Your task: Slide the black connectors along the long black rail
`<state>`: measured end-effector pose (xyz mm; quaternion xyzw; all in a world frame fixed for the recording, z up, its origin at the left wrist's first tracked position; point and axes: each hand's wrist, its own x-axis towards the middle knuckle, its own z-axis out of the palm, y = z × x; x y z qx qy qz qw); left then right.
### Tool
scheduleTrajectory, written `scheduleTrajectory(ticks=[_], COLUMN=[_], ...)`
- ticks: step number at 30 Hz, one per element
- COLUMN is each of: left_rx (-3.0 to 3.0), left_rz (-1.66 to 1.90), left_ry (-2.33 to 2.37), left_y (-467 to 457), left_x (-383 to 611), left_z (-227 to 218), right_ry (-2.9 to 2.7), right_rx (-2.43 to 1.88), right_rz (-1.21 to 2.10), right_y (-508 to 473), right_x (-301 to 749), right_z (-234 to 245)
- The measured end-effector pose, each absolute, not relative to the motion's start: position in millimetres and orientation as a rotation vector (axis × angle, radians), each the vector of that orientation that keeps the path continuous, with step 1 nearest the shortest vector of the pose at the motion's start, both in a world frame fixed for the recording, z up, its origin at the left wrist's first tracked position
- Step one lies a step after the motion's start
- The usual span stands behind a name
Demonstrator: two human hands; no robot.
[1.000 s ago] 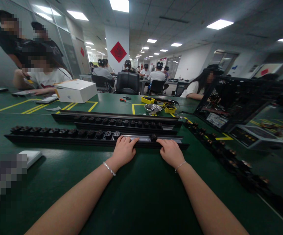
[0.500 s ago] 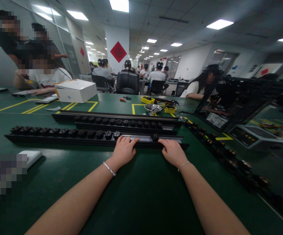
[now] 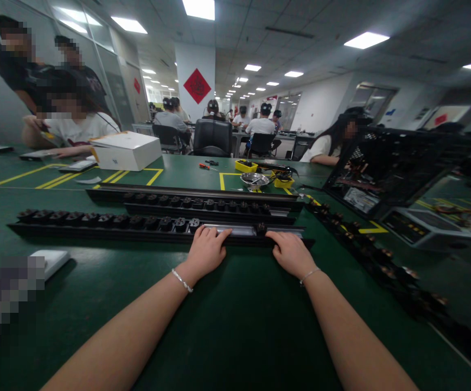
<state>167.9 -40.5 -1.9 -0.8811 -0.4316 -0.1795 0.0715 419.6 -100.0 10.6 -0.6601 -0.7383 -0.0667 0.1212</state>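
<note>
A long black rail (image 3: 97, 231) lies across the table before me, with a row of black socket modules (image 3: 120, 221) set along its channel. My left hand (image 3: 206, 248) grips its near side, fingers over the edge beside the row's last module and thumb pointing right. Farther right, a single black socket module (image 3: 261, 228) sits apart from the row, past a bare silver stretch of channel (image 3: 235, 230). My right hand (image 3: 291, 252) has its fingertips at that module's right side; the fingers are bent, and their exact contact is partly hidden.
Behind lie another module-filled rail (image 3: 198, 204) and a long black strip (image 3: 170, 191). A metal bowl (image 3: 254, 180), yellow bins (image 3: 246, 166) and a white box (image 3: 127, 151) stand farther back. More modules (image 3: 366, 244) run down the right, near a black computer case (image 3: 398, 168). Co-workers sit around.
My right hand has shifted slightly right, and the single socket module has slid a little right along the channel with it. My left hand stays in place.
</note>
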Motion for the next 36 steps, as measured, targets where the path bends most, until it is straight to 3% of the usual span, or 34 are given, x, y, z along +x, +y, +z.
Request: scheduleTrajectory(ticks=[36], left_rx=[-2.635], left_rz=[-0.553], left_ry=[-1.279], left_y=[-40.7], left_x=[167.4], left_z=[-4.2], right_ry=[-2.135], right_rx=[-1.965], right_rz=[-0.183], right_y=[-103.2], right_x=[427.8], right_z=[13.6])
